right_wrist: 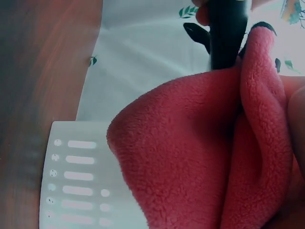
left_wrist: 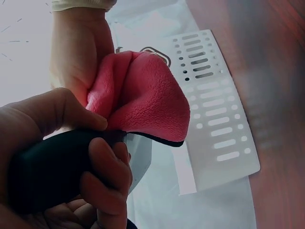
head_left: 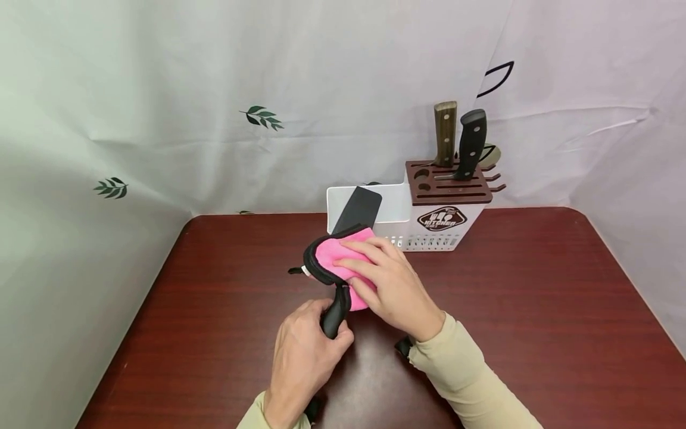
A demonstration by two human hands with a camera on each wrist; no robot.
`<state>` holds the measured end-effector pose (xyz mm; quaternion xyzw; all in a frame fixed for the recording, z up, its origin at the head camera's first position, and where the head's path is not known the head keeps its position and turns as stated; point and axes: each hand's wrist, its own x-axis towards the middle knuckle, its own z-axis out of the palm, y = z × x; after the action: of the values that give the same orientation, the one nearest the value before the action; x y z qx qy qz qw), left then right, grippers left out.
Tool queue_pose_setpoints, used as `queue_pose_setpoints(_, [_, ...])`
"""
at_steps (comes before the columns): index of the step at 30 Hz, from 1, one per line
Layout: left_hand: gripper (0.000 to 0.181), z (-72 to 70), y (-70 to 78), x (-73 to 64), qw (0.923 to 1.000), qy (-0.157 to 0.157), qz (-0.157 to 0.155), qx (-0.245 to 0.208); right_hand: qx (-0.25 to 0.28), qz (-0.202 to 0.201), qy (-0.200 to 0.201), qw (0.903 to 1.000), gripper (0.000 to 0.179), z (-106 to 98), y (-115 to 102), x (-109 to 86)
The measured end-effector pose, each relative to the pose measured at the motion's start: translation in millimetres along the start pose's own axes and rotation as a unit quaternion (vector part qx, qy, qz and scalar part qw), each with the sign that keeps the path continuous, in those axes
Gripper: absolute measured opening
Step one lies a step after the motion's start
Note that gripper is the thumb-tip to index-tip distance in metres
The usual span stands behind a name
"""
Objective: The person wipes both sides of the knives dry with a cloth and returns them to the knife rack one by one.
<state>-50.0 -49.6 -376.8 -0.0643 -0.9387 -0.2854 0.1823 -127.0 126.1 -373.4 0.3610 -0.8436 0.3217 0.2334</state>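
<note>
My left hand (head_left: 302,345) grips the black handle of a kitchen knife (head_left: 360,208), whose broad, dark, square-ended blade points away toward the rack. A pink cleaning cloth (head_left: 334,255) with black edging and a small hanging loop is folded over the blade near the handle. My right hand (head_left: 401,292) holds the cloth against the blade, fingers spread across the top; its thumb is hidden. In the left wrist view, part of the blade shows beneath the cloth (left_wrist: 147,95). Fluffy pink folds of the cloth (right_wrist: 176,148) fill much of the right wrist view.
Behind the hands stands a white knife rack (head_left: 445,232) with a brown slotted top. A wooden-handled knife (head_left: 445,134) and a black-handled knife (head_left: 471,143) stand in it, with brown hooks at its right side. The brown table (head_left: 225,286) meets white curtains (head_left: 300,161) behind.
</note>
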Motion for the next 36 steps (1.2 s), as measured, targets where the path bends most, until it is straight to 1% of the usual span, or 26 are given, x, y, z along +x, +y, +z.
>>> queue_pose_setpoints(6, [0.022,-1.4,1.2,-1.8,1.0,-0.002,-0.001,0.004,-0.021,0.008,0.027,0.9994,0.029,1,3,4.9])
queue_pose_setpoints(14, [0.024,-2.7,4.2,-3.7,1.0,-0.006,0.001,0.006,-0.034,0.033,0.049,0.9976,0.028,-2,11,10.0])
queue_pose_setpoints(19, [0.026,-3.8,5.4,-3.6,1.0,-0.002,-0.002,0.01,-0.044,0.043,0.043,0.9972,0.026,-5,16,18.8])
queue_pose_setpoints(24, [0.027,-4.9,5.9,-3.5,0.9999,0.002,-0.006,0.011,-0.051,0.04,0.038,0.9972,0.025,-8,22,29.4])
queue_pose_setpoints(28, [0.028,-5.4,6.4,-3.4,0.9999,0.007,-0.004,0.011,-0.068,0.046,0.031,0.9961,0.025,-14,26,39.5])
queue_pose_setpoints(32, [0.028,-5.7,6.7,-4.1,0.9999,0.011,-0.002,0.011,-0.089,0.067,0.024,0.9935,0.026,-18,30,49.7])
queue_pose_setpoints(36, [0.028,-5.8,7.0,-5.1,0.9998,0.014,-0.003,0.013,-0.102,0.104,0.018,0.9892,0.028,-18,33,56.2])
